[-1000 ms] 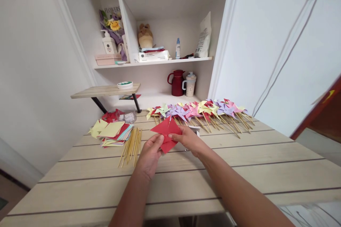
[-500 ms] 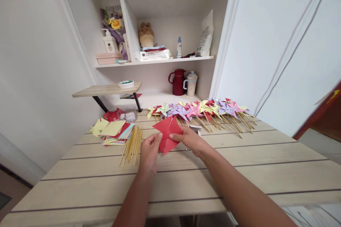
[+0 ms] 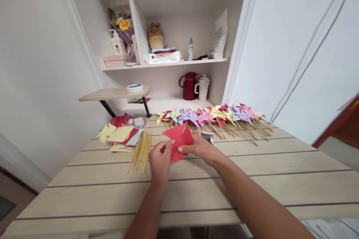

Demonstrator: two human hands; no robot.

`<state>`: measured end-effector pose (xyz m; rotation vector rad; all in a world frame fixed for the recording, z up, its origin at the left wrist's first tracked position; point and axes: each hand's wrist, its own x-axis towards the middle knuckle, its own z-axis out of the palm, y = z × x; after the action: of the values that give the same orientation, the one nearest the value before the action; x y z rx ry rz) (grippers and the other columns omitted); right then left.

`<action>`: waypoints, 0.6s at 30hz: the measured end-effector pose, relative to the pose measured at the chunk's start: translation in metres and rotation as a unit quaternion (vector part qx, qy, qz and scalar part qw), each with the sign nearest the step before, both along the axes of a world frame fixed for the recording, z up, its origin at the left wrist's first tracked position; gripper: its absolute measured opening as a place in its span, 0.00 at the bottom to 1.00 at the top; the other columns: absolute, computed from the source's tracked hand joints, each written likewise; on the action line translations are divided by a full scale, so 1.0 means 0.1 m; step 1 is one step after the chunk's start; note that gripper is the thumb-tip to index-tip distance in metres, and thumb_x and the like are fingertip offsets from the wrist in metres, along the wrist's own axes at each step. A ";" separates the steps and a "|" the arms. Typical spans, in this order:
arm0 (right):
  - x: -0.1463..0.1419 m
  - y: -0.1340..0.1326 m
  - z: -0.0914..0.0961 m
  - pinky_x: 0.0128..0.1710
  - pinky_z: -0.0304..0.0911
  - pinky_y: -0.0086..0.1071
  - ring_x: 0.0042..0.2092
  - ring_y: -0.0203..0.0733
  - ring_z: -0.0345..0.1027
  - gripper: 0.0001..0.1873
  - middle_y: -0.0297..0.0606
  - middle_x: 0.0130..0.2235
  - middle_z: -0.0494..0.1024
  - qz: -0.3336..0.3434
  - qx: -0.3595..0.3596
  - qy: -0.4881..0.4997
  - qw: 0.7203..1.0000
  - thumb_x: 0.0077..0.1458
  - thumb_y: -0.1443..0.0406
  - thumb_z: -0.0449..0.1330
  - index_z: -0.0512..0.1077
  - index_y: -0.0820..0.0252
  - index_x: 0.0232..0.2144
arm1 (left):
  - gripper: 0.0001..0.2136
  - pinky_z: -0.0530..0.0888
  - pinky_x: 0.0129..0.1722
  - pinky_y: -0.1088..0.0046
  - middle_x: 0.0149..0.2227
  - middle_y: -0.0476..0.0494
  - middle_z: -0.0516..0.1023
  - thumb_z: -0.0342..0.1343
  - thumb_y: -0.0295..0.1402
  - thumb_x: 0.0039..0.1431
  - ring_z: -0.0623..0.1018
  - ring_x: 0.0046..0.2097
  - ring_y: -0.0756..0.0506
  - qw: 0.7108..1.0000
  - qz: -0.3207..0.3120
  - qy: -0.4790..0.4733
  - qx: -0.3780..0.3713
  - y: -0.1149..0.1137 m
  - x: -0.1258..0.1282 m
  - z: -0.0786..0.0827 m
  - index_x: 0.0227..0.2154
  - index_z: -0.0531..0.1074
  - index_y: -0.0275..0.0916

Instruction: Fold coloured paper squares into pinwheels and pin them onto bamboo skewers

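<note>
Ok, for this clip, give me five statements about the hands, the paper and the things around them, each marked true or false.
1. The left hand and the right hand both hold the red paper. True.
2. The loose sticks lie beside the stack of coloured paper. True.
3. The loose sticks are to the right of the red paper. False: they lie to its left.
4. Beyond the pinwheels, a dark red jug stands beside a paler cup. True.
5. Every pinwheel is red. False: purple, pink and yellow ones show too.
</note>
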<state>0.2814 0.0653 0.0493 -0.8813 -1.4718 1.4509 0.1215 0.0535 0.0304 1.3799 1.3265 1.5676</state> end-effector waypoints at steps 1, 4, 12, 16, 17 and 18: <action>0.00 0.00 0.00 0.43 0.64 0.37 0.38 0.44 0.71 0.20 0.38 0.37 0.82 0.000 0.002 -0.002 1.000 0.42 0.58 0.72 0.80 0.61 0.38 | 0.17 0.59 0.25 0.75 0.18 0.52 0.63 0.63 0.43 0.51 0.61 0.24 0.51 1.000 0.004 0.003 0.005 0.00 0.00 0.00 0.15 0.69 0.39; 0.00 0.01 -0.02 0.44 0.64 0.38 0.39 0.45 0.72 0.20 0.39 0.38 0.82 -0.010 0.007 -0.007 1.000 0.44 0.54 0.70 0.79 0.61 0.37 | 0.18 0.59 0.25 0.74 0.18 0.52 0.64 0.64 0.44 0.51 0.61 0.24 0.50 1.000 0.007 0.005 0.015 -0.01 0.01 0.00 0.15 0.70 0.39; -0.03 0.01 -0.02 0.44 0.65 0.39 0.37 0.44 0.73 0.19 0.39 0.35 0.82 -0.044 -0.015 0.016 0.999 0.42 0.55 0.72 0.80 0.61 0.33 | 0.21 0.66 0.30 0.72 0.21 0.47 0.73 0.59 0.54 0.54 0.72 0.29 0.45 0.997 -0.062 -0.048 -0.027 0.02 -0.01 -0.05 0.21 0.76 0.39; -0.04 0.02 -0.03 0.46 0.65 0.40 0.38 0.45 0.73 0.21 0.40 0.37 0.82 -0.050 -0.018 0.030 0.998 0.41 0.54 0.72 0.79 0.61 0.36 | 0.25 0.72 0.45 0.67 0.38 0.36 0.83 0.56 0.56 0.56 0.79 0.44 0.38 0.967 -0.138 -0.203 -0.061 -0.02 0.05 0.01 0.38 0.81 0.37; -0.04 0.03 -0.04 0.46 0.65 0.40 0.38 0.45 0.74 0.21 0.40 0.37 0.82 -0.055 -0.016 0.033 0.998 0.41 0.54 0.72 0.79 0.60 0.36 | 0.25 0.71 0.48 0.66 0.41 0.35 0.83 0.57 0.55 0.55 0.79 0.47 0.38 0.957 -0.163 -0.233 -0.065 -0.03 0.06 0.03 0.41 0.80 0.37; -0.04 0.04 -0.04 0.45 0.66 0.40 0.38 0.45 0.74 0.21 0.39 0.37 0.82 -0.063 -0.015 0.034 0.997 0.40 0.54 0.73 0.79 0.60 0.35 | 0.25 0.71 0.50 0.65 0.44 0.35 0.82 0.59 0.54 0.55 0.78 0.48 0.38 0.946 -0.189 -0.254 -0.068 -0.04 0.07 0.05 0.43 0.79 0.37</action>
<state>0.2778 0.0689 0.0450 -0.9167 -1.3231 1.4006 0.1287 0.0491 0.0358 0.9783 0.7842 1.4075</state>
